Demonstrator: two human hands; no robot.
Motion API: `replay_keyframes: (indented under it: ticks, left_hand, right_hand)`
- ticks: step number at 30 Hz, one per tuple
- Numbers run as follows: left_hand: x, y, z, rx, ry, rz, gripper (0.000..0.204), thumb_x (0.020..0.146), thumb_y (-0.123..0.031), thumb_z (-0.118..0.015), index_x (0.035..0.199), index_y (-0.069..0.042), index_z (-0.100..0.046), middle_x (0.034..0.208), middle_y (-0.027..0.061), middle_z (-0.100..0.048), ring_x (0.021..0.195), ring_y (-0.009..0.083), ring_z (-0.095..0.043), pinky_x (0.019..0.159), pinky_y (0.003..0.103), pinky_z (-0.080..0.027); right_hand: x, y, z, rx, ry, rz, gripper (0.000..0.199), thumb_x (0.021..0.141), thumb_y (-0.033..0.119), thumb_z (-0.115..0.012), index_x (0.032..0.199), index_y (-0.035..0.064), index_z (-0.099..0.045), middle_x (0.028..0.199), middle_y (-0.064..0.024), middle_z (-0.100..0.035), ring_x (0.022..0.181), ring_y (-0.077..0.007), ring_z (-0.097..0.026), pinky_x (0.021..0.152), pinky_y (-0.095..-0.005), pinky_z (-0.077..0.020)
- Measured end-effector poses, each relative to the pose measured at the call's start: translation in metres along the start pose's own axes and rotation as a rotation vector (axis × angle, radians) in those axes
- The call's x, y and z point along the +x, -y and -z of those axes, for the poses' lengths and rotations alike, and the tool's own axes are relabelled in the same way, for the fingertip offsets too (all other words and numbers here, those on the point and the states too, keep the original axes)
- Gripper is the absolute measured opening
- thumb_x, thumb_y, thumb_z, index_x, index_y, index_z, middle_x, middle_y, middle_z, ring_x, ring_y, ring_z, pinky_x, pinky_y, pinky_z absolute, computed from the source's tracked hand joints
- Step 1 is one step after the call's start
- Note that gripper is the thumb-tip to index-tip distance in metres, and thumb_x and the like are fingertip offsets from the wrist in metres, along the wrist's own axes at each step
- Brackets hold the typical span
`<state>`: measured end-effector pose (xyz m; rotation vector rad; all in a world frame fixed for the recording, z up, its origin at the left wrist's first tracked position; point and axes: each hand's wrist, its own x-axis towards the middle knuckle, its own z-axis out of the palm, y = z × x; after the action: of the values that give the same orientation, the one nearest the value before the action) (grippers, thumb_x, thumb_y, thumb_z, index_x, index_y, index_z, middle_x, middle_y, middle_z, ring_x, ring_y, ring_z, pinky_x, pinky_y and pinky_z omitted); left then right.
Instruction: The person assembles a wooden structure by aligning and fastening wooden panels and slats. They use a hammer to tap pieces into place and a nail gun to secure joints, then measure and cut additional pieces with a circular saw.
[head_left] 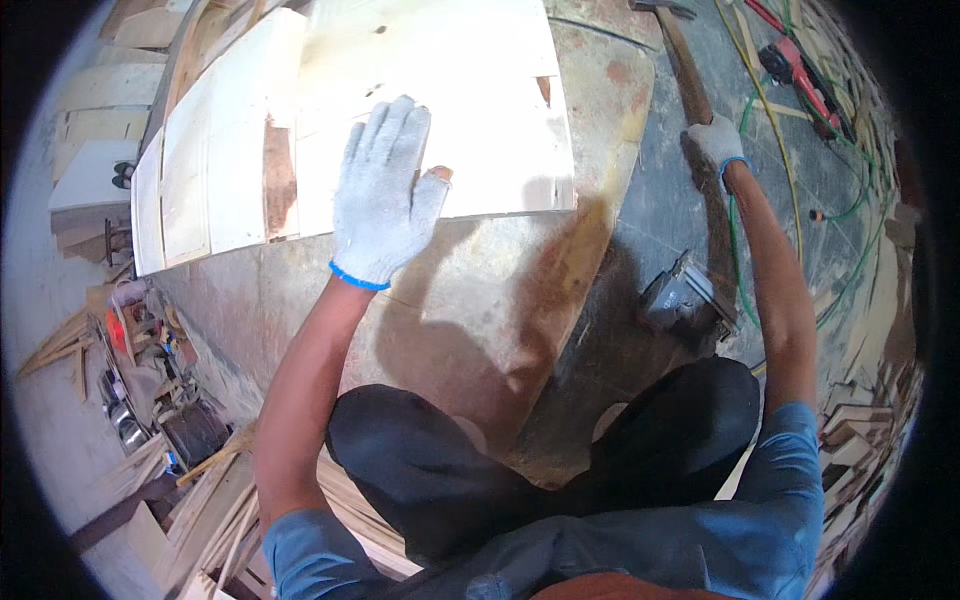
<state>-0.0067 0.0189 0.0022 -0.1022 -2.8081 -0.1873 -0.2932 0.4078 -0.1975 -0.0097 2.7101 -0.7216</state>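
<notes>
My left hand (385, 190), in a white knit glove with a blue cuff, lies flat with its fingers stretched out on a pale wooden panel (470, 120). The glove leaves the thumb tip bare. The panel is made of boards side by side, with brown patches and dark knots. Off to the right, my right hand (714, 140), gloved the same way, is closed around the wooden handle of a hammer (685, 70). Its metal head points away from me at the top edge.
A grey power tool with a metal plate (688, 300) lies right of my knees. Beyond my right hand are a red power tool (800, 80), a yellow cable (770, 120) and a green hose (862, 200). Wood offcuts (855, 425) lie right; tools and scraps (190, 430) crowd the left.
</notes>
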Motion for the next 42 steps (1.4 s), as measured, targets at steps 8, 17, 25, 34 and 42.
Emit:
replay_keyframes:
  ticks: [8, 17, 25, 34, 42]
  left_hand:
    - [-0.011, 0.012, -0.008, -0.368, -0.324, 0.252, 0.047, 0.094, -0.023, -0.057, 0.136, 0.000, -0.054, 0.136, 0.0212, -0.057, 0.126, 0.0376, -0.054, 0.110, 0.044, -0.039]
    - [-0.008, 0.036, -0.007, 0.071, -0.215, 0.219, 0.039, 0.095, -0.017, -0.052, 0.131, 0.000, -0.056, 0.124, 0.0195, -0.062, 0.113, 0.0390, -0.058, 0.102, 0.046, -0.044]
    - [-0.008, 0.039, -0.023, -0.011, -0.362, 0.300, 0.040, 0.093, -0.014, -0.052, 0.131, -0.001, -0.054, 0.111, 0.0205, -0.063, 0.103, 0.0405, -0.058, 0.092, 0.050, -0.047]
    - [-0.017, 0.046, -0.022, -0.011, -0.320, 0.291, 0.037, 0.092, -0.014, -0.052, 0.127, -0.003, -0.057, 0.121, 0.0204, -0.062, 0.112, 0.0409, -0.057, 0.097, 0.050, -0.046]
    - [-0.008, 0.036, -0.021, -0.003, -0.271, 0.299, 0.039, 0.094, -0.017, -0.050, 0.130, -0.005, -0.056, 0.122, 0.0190, -0.063, 0.115, 0.0402, -0.058, 0.104, 0.048, -0.044]
  right_hand:
    - [-0.144, 0.022, 0.044, 0.146, -0.376, 0.294, 0.036, 0.082, 0.027, -0.071, 0.100, -0.0036, -0.064, 0.070, -0.0088, -0.064, 0.061, -0.0180, -0.059, 0.062, -0.0327, -0.0489]
    - [-0.201, 0.142, 0.148, 0.044, -0.284, 0.545, 0.029, 0.082, 0.020, -0.069, 0.105, 0.0017, -0.069, 0.073, -0.0076, -0.065, 0.066, -0.0116, -0.062, 0.063, -0.0289, -0.0494]
    - [-0.214, 0.217, 0.112, -0.273, -0.253, 0.780, 0.025, 0.081, 0.018, -0.066, 0.101, 0.0030, -0.068, 0.085, -0.0221, -0.069, 0.079, -0.0351, -0.070, 0.075, -0.0446, -0.0546]
    - [-0.246, 0.203, 0.158, -0.036, -0.214, 0.692, 0.039, 0.077, 0.013, -0.069, 0.115, 0.0044, -0.067, 0.085, -0.0159, -0.069, 0.076, -0.0157, -0.068, 0.076, -0.0303, -0.0524]
    - [-0.268, 0.111, 0.171, -0.611, -0.127, 0.760, 0.026, 0.075, 0.018, -0.070, 0.099, 0.0098, -0.063, 0.079, -0.0155, -0.066, 0.079, -0.0381, -0.066, 0.068, -0.0454, -0.0528]
